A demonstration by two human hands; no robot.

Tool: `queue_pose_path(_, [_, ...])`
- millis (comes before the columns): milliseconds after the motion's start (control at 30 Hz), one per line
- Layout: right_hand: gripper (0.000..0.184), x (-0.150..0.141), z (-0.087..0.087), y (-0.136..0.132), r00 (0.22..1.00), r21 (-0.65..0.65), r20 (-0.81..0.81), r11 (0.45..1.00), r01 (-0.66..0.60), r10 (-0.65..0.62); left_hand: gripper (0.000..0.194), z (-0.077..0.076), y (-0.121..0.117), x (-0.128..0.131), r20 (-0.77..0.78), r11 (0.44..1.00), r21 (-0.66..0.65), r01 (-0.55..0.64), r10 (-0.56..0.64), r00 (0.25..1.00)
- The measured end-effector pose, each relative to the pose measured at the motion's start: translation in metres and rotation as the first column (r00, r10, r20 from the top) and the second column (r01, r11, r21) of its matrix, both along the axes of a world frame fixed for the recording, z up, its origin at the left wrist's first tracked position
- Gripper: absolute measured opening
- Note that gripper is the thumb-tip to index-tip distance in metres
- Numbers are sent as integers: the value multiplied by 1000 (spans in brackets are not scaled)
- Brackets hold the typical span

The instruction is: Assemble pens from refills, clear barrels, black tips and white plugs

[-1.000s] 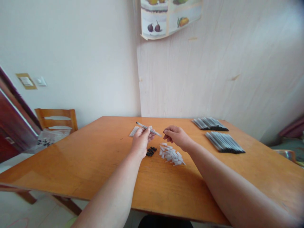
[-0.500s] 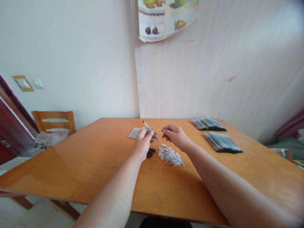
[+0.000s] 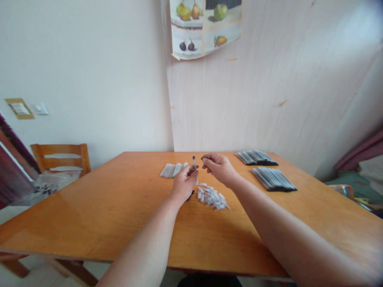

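Observation:
My left hand (image 3: pixel 184 181) is closed around a slim pen (image 3: pixel 194 162) with a pale barrel and a black upper end. The pen stands nearly upright, its lower part partly behind the fingers. Just to the right, my right hand (image 3: pixel 217 167) is pinched, with a small black piece (image 3: pixel 202 158) showing at the fingertips; its exact kind is too small to tell. Below the hands lies a loose pile of white caps (image 3: pixel 213 197). Small black pieces (image 3: pixel 191 195) are mostly hidden by my left wrist. Behind the left hand is a row of white tubes (image 3: pixel 169 170).
Two bundles of grey pens with black ends, a rear one (image 3: pixel 256 157) and a nearer one (image 3: pixel 273 179), lie on the right of the wooden table (image 3: pixel 119 215). A chair (image 3: pixel 61 155) with a plastic bag (image 3: pixel 54 183) stands at the left. Fruit pictures (image 3: pixel 206 30) hang on the wall.
The pen has turned from a slant to nearly upright in my left hand. My right hand stays pinched close by. The whole view has shifted slightly.

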State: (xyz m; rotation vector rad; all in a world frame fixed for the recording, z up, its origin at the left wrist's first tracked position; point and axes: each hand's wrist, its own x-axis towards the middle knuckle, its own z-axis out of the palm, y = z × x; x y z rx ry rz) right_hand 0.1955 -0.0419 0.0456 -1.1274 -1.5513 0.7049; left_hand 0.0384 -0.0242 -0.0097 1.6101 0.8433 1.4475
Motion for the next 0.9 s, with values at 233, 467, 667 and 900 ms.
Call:
queue_pose_path(233, [22, -1, 8, -9, 977, 118, 201, 992, 45, -68, 19, -1, -3, -2, -171, 979, 200, -33, 68, 983])
queue_pose_path(467, [7, 11, -3, -24, 966, 62, 219, 990, 130, -140, 19, 3, -4, -6, -172, 973, 229, -40, 80, 982])
queue_pose_path(667, [10, 27, -22, -44, 969, -45, -118, 976, 214, -218, 35, -5, 10, -5, -5, 972, 104, -212, 214, 977])
queue_pose_path(900, [25, 30, -40, -69, 876, -100, -417, 970, 221, -242, 25, -2, 3, -1, 304, 929, -341, 146, -37, 952])
